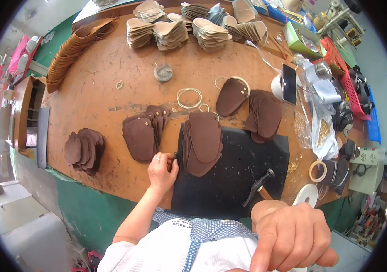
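My left hand [161, 174] rests at the near edge of the brown table. Its thumb and fingers pinch together around a small dark thing I cannot make out, beside a black mat [234, 183]. A stack of dark brown leather pieces [205, 138] lies on the mat's left part, just right of that hand. Beyond the hand sits another brown stack with metal studs [139, 138]. My right hand [295, 235] is raised close to the camera, back outward, fingers curled; their tips are hidden. Under its wrist lies a hammer [260, 186] with a wooden handle, on the mat.
More brown pieces [84, 149] lie at left, others [265, 115] at right. Cord rings [189, 98] and a round grey weight [163, 72] sit farther back. Beige stacks [171, 34] line the far edge. A phone [289, 84], tape roll [318, 171] and bags crowd the right.
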`<action>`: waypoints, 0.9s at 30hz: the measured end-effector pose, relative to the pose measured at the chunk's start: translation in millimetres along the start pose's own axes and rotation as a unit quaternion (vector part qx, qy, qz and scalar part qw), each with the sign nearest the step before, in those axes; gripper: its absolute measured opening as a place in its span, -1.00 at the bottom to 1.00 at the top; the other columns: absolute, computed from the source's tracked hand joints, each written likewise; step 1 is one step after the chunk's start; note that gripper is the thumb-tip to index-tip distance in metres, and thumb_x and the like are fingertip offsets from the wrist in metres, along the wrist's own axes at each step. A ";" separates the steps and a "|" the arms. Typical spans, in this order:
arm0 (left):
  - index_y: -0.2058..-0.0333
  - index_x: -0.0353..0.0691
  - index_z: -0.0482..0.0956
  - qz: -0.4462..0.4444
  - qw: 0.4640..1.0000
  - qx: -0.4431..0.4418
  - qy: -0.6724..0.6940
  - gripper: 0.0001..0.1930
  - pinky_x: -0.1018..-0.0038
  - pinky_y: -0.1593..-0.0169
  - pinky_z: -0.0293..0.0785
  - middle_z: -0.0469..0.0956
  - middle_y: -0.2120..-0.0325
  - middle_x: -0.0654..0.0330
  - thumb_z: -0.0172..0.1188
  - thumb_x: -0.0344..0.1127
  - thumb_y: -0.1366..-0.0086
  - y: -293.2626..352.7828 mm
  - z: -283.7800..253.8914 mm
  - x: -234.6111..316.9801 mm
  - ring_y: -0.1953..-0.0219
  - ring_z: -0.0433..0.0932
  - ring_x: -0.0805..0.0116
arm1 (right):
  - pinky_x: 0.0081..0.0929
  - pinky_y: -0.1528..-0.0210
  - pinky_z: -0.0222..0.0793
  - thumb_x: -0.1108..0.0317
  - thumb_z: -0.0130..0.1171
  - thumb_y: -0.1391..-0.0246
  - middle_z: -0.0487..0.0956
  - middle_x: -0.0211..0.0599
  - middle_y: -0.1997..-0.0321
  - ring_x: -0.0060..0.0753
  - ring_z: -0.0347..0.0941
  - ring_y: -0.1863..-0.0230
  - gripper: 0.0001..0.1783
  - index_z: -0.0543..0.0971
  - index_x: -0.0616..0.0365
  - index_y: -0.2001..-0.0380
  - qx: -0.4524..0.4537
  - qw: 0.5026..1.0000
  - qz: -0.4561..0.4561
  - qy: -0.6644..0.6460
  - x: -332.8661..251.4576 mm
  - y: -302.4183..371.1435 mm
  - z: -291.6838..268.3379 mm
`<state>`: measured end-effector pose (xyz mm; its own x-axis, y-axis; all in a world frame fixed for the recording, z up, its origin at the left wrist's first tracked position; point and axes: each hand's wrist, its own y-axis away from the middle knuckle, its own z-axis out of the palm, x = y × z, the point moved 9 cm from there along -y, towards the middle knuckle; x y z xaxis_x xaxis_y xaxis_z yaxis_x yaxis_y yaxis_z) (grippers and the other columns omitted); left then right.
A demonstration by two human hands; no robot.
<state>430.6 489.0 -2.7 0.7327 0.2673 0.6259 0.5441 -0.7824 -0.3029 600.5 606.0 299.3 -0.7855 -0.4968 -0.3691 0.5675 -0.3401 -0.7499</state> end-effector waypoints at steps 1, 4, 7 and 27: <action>0.38 -0.24 0.49 0.012 1.000 0.023 -0.001 -0.82 0.38 0.44 0.41 0.39 0.52 0.17 0.34 -0.53 -0.10 1.6 -4.5 1.9 0.53 0.44 0.25 | 0.01 0.13 0.63 0.00 0.15 -0.34 0.47 -0.20 0.71 -0.34 0.36 0.68 -0.45 0.45 0.14 0.65 0.006 1.000 0.009 -0.003 4.2 10.1 6.2; 0.36 -0.25 0.49 0.033 0.999 0.029 0.012 -0.83 0.35 0.40 0.42 0.40 0.52 0.16 0.32 -0.51 -0.11 4.8 0.2 -3.5 0.52 0.44 0.23 | 0.06 0.10 0.61 0.10 0.17 -0.31 0.50 -0.20 0.67 -0.31 0.38 0.66 -0.52 0.47 0.16 0.64 -0.031 0.999 0.003 -0.004 10.7 49.0 33.5; 0.36 -0.26 0.50 0.053 0.997 0.045 0.014 -0.85 0.34 0.39 0.44 0.43 0.52 0.14 0.31 -0.48 -0.13 4.0 1.9 -4.7 0.51 0.47 0.23 | 0.06 0.25 0.59 0.16 0.19 -0.31 0.53 -0.16 0.65 -0.28 0.41 0.66 -0.56 0.49 0.19 0.62 -0.004 0.999 -0.020 0.050 11.9 103.2 55.3; 0.32 -0.25 0.51 0.054 0.997 0.042 -0.022 -0.91 0.34 0.30 0.46 0.49 0.52 0.16 0.24 -0.41 -0.25 5.0 9.5 -14.5 0.48 0.49 0.26 | -0.21 0.25 0.51 0.49 0.20 -0.14 0.64 -0.11 0.34 -0.04 0.61 0.31 -0.96 0.60 0.19 0.33 0.419 0.335 0.151 0.830 -175.1 385.9 -96.4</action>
<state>426.5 486.5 -20.2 0.8047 0.2099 0.5554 0.4922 -0.7590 -0.4262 933.2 638.8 21.6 0.6798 0.2833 -0.6764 0.0071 -0.9249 -0.3802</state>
